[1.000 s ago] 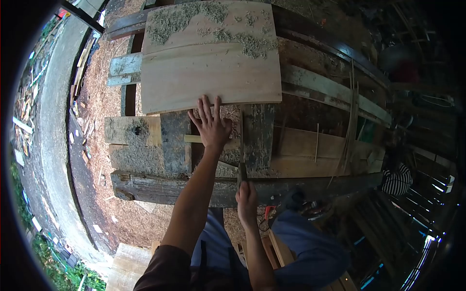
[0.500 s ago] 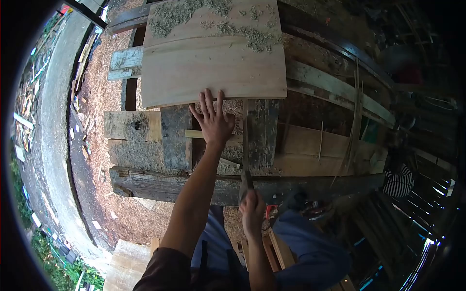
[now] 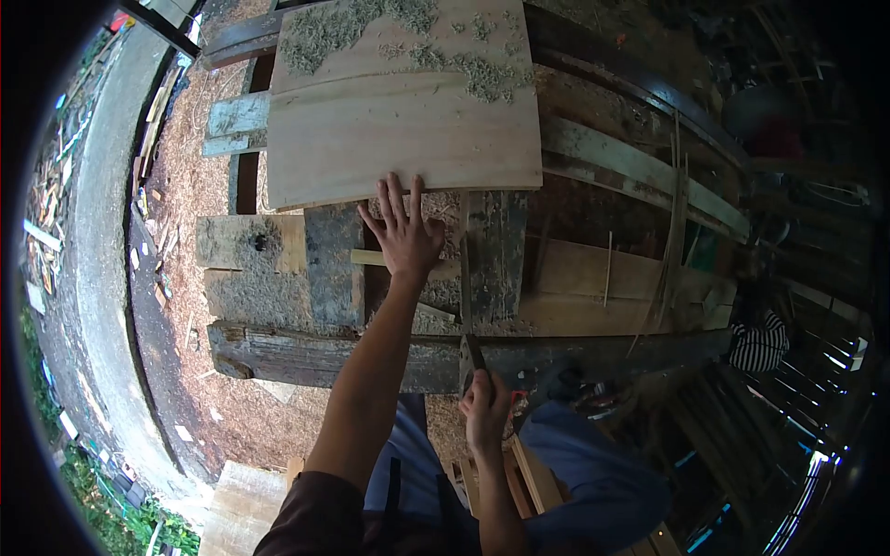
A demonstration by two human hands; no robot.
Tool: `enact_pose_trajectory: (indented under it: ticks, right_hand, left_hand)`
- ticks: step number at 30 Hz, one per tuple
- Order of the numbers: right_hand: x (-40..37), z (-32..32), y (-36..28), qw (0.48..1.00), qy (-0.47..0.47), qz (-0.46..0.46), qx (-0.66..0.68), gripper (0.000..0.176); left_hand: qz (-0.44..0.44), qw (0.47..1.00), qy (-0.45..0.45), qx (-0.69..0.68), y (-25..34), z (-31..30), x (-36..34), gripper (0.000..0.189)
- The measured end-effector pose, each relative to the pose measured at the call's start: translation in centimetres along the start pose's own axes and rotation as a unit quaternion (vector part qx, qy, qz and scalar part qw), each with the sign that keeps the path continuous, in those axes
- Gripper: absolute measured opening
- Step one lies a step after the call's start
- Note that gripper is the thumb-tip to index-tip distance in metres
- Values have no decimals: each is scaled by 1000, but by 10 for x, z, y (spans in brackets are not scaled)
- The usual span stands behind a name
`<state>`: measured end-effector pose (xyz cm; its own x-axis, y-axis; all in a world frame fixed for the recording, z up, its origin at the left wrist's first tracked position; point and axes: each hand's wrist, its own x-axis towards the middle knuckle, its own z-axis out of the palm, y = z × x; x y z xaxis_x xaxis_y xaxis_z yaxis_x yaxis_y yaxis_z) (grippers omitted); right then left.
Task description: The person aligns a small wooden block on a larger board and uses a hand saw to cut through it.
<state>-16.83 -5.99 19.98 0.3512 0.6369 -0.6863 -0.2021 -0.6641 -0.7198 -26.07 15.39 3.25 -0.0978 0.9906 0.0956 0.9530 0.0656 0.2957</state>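
My left hand [image 3: 411, 243] is stretched out with spread fingers, the fingertips resting on the near edge of a wide wooden board [image 3: 408, 139]. Curly shavings [image 3: 348, 32] lie on the far part of that board. Closer to my body, my right hand [image 3: 484, 403] is wrapped round the dark handle of a handsaw [image 3: 473, 355]. Its narrow blade, seen nearly edge-on, points away from me and reaches the board's near edge, to the right of my left hand. How deep the teeth sit in the wood I cannot make out.
The board lies across a bench of weathered planks [image 3: 329, 269] with a thick front beam [image 3: 278, 350]. Thin strips [image 3: 675, 213] and a long plank [image 3: 579, 269] are on the right. Sawdust covers the ground [image 3: 246, 417]. A striped cloth [image 3: 760, 343] shows at far right.
My right hand and the saw handle have come back slightly toward my body. My left hand stays on the board's edge. The whole view has shifted a little left.
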Motion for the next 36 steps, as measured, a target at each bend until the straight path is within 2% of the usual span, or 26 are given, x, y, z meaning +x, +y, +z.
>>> enact_pose_trajectory:
  ticks: [3,5,6,8,12,15,17,21,23,26,32,36]
  right_hand:
    - [25,3,-6,998,18,22,51,33]
    - [59,11,15,985,33,-114,-121,32]
    - [58,16,12,986,32,-118,-117,32]
    - [42,12,6,997,28,-48,-55,33]
    - [48,9,10,999,43,5,-12,33]
    - [49,-4,23,999,35,-11,39,35]
    - [57,-4,51,992,52,-93,-67,38]
    - [51,7,25,992,60,-85,-72,41]
    - [59,8,14,978,52,-111,-170,40]
    - [72,12,-10,976,25,-136,-169,40]
    - [67,9,5,976,38,-139,-166,41]
    - [57,9,-10,974,40,-124,-183,40]
  left_hand:
    - [-4,1000,-2,-14,-1,-2,-3,86]
    - [1,1000,5,-3,1,-1,-2,86]
    - [4,1000,10,-1,-1,-2,3,86]
    - [-4,1000,-12,-4,1,-3,-3,86]
    - [1,1000,-7,-7,-3,-1,-1,86]
    - [4,1000,1,-24,1,2,-8,87]
    - [-1,1000,-2,-9,1,1,-3,87]
    - [16,1000,4,20,-5,-7,-5,84]
    - [29,999,13,-10,-9,-3,-4,83]
    - [44,998,22,-36,-11,-3,-4,82]
    - [42,998,35,-28,-1,3,-4,78]
    - [31,999,18,-6,3,-8,-1,76]
